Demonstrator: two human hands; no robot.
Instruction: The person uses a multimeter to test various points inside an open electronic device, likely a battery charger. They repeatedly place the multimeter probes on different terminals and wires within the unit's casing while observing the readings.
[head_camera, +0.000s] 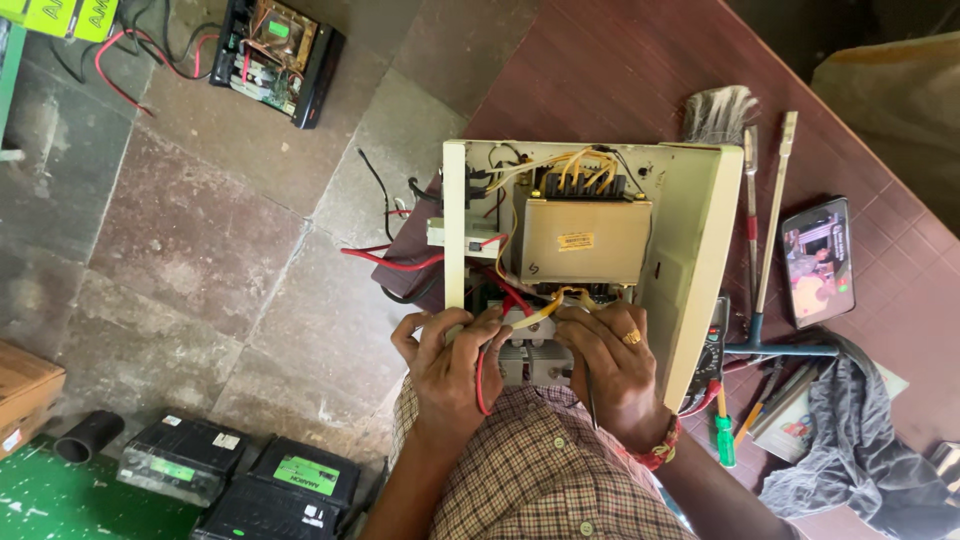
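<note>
Checked shirt, fingers of both hands gripping wires, reddish table, stone floor

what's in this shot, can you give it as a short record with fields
place: dark red tiled table beside a stone floor
main thing: open cream power unit with a boxy transformer inside
left hand: at the unit's near edge, fingers among red wires
right hand: on the yellow wires, ring on one finger
right of the unit: brush, long tools, green-handled screwdriver, phone with lit screen, grey cloth
on the floor: two black batteries, another opened unit
</note>
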